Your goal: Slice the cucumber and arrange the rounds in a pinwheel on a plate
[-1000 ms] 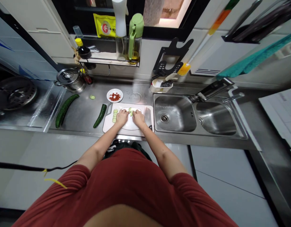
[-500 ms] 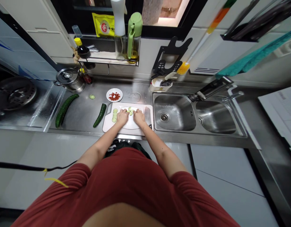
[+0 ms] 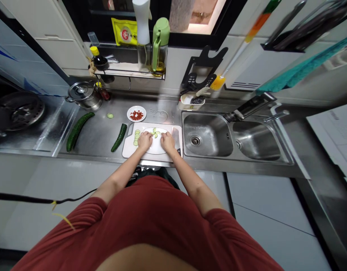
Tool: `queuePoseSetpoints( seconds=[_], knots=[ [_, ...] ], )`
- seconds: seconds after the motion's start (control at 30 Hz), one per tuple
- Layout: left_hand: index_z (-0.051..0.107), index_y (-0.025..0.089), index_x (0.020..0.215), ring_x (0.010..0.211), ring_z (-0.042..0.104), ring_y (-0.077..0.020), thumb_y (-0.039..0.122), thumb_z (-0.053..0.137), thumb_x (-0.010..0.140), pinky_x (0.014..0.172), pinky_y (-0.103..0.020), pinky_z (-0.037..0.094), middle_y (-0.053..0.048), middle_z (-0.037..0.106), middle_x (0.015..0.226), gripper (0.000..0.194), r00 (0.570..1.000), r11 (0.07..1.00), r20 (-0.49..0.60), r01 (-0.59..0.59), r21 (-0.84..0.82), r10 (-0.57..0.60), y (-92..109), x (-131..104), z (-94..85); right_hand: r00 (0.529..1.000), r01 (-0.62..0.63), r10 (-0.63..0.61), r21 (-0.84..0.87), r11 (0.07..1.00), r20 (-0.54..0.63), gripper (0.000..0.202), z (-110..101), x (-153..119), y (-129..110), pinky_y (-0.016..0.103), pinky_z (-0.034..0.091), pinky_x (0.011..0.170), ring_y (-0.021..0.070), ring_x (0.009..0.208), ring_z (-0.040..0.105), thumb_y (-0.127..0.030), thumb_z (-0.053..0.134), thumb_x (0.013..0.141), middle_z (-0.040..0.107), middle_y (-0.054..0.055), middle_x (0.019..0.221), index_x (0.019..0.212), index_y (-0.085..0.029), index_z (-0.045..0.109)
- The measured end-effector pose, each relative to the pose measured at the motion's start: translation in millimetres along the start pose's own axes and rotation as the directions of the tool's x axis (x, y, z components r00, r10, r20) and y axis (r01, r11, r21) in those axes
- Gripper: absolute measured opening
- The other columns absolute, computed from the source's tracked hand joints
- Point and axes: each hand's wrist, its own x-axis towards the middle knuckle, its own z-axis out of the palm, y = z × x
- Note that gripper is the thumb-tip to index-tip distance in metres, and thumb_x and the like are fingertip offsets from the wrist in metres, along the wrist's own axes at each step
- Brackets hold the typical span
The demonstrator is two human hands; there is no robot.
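Observation:
A white oval plate lies on the pale cutting board. Several cut cucumber pieces form a curved pattern on its far part. My left hand rests over the plate's left side, fingers closed at a cucumber piece on the pattern's left. Over the right side is my right hand, its fingers drawn together and apart from the pattern; anything between them is too small to make out. A column of cucumber slices lies left of my left hand. The knife lies right of my right hand.
Left of the board are a cut cucumber, a whole cucumber and a lidded pot. A small plate of red pieces sits behind the board. To the right is a double sink with a faucet.
My right hand has drawn back to the right, away from the cucumber pieces. My left hand has shifted slightly left and nearer me, so more of the pattern shows.

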Motion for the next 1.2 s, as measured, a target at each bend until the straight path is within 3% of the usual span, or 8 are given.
queuePoseSetpoints(
  seconds=[0.23, 0.43, 0.77, 1.03, 1.2],
  knots=[
    [0.071, 0.024, 0.105, 0.103, 0.054, -0.025, 0.018, 0.049, 0.086, 0.089, -0.035, 0.043, -0.006, 0.066, 0.106, 0.03, 0.989, 0.987, -0.119, 0.076, -0.143, -0.093, -15.5, -23.9, 7.0, 0.995, 0.052, -0.039, 0.152, 0.987, -0.09, 0.035, 12.9, -29.8, 4.9, 0.029, 0.042, 0.085, 0.0222, 0.101, 0.054, -0.023, 0.042, 0.094, 0.057, 0.01, 0.108, 0.121, -0.018, 0.064],
    [0.071, 0.023, 0.106, 0.105, 0.055, -0.0248, 0.02, 0.048, 0.087, 0.09, -0.034, 0.043, -0.007, 0.066, 0.107, 0.03, 0.976, 0.976, -0.153, 0.129, -0.176, -0.157, -33.4, -40.5, 2.4, 0.982, 0.075, -0.029, 0.246, 0.966, -0.186, 0.034, 20.6, -48.7, 14.7, 0.029, 0.043, 0.084, 0.0216, 0.097, 0.055, -0.024, 0.043, 0.092, 0.06, 0.009, 0.103, 0.115, -0.017, 0.067],
    [0.067, 0.023, 0.104, 0.104, 0.054, -0.0274, 0.028, 0.051, 0.085, 0.086, -0.038, 0.038, -0.009, 0.065, 0.108, 0.025, 0.886, 0.912, -0.216, 0.402, -0.085, -0.411, -74.9, -50.7, -14.0, 0.976, 0.063, 0.01, 0.323, 0.944, -0.219, 0.035, 20.5, -56.7, 20.7, 0.03, 0.043, 0.082, 0.0214, 0.09, 0.056, -0.025, 0.042, 0.091, 0.06, 0.009, 0.096, 0.111, -0.017, 0.069],
    [0.066, 0.024, 0.104, 0.107, 0.052, -0.0293, 0.036, 0.053, 0.084, 0.09, -0.042, 0.034, -0.01, 0.063, 0.108, 0.027, 0.873, 0.882, -0.141, 0.471, 0.005, -0.466, -72.7, -56.5, -14.2, 0.979, 0.048, 0.022, 0.331, 0.942, -0.204, 0.035, 23.9, -55.8, 19.9, 0.029, 0.043, 0.082, 0.0205, 0.089, 0.056, -0.026, 0.042, 0.091, 0.061, 0.008, 0.098, 0.111, -0.017, 0.069],
    [0.067, 0.023, 0.106, 0.108, 0.052, -0.0313, 0.037, 0.053, 0.084, 0.092, -0.044, 0.034, -0.013, 0.061, 0.112, 0.03, 0.886, 0.894, -0.135, 0.448, -0.001, -0.444, -71.1, -57.3, -12.2, 0.983, 0.039, 0.019, 0.311, 0.949, -0.183, 0.035, 23.8, -57.0, 20.0, 0.029, 0.043, 0.085, 0.0206, 0.093, 0.056, -0.024, 0.041, 0.092, 0.061, 0.009, 0.1, 0.112, -0.016, 0.069]
  ],
)
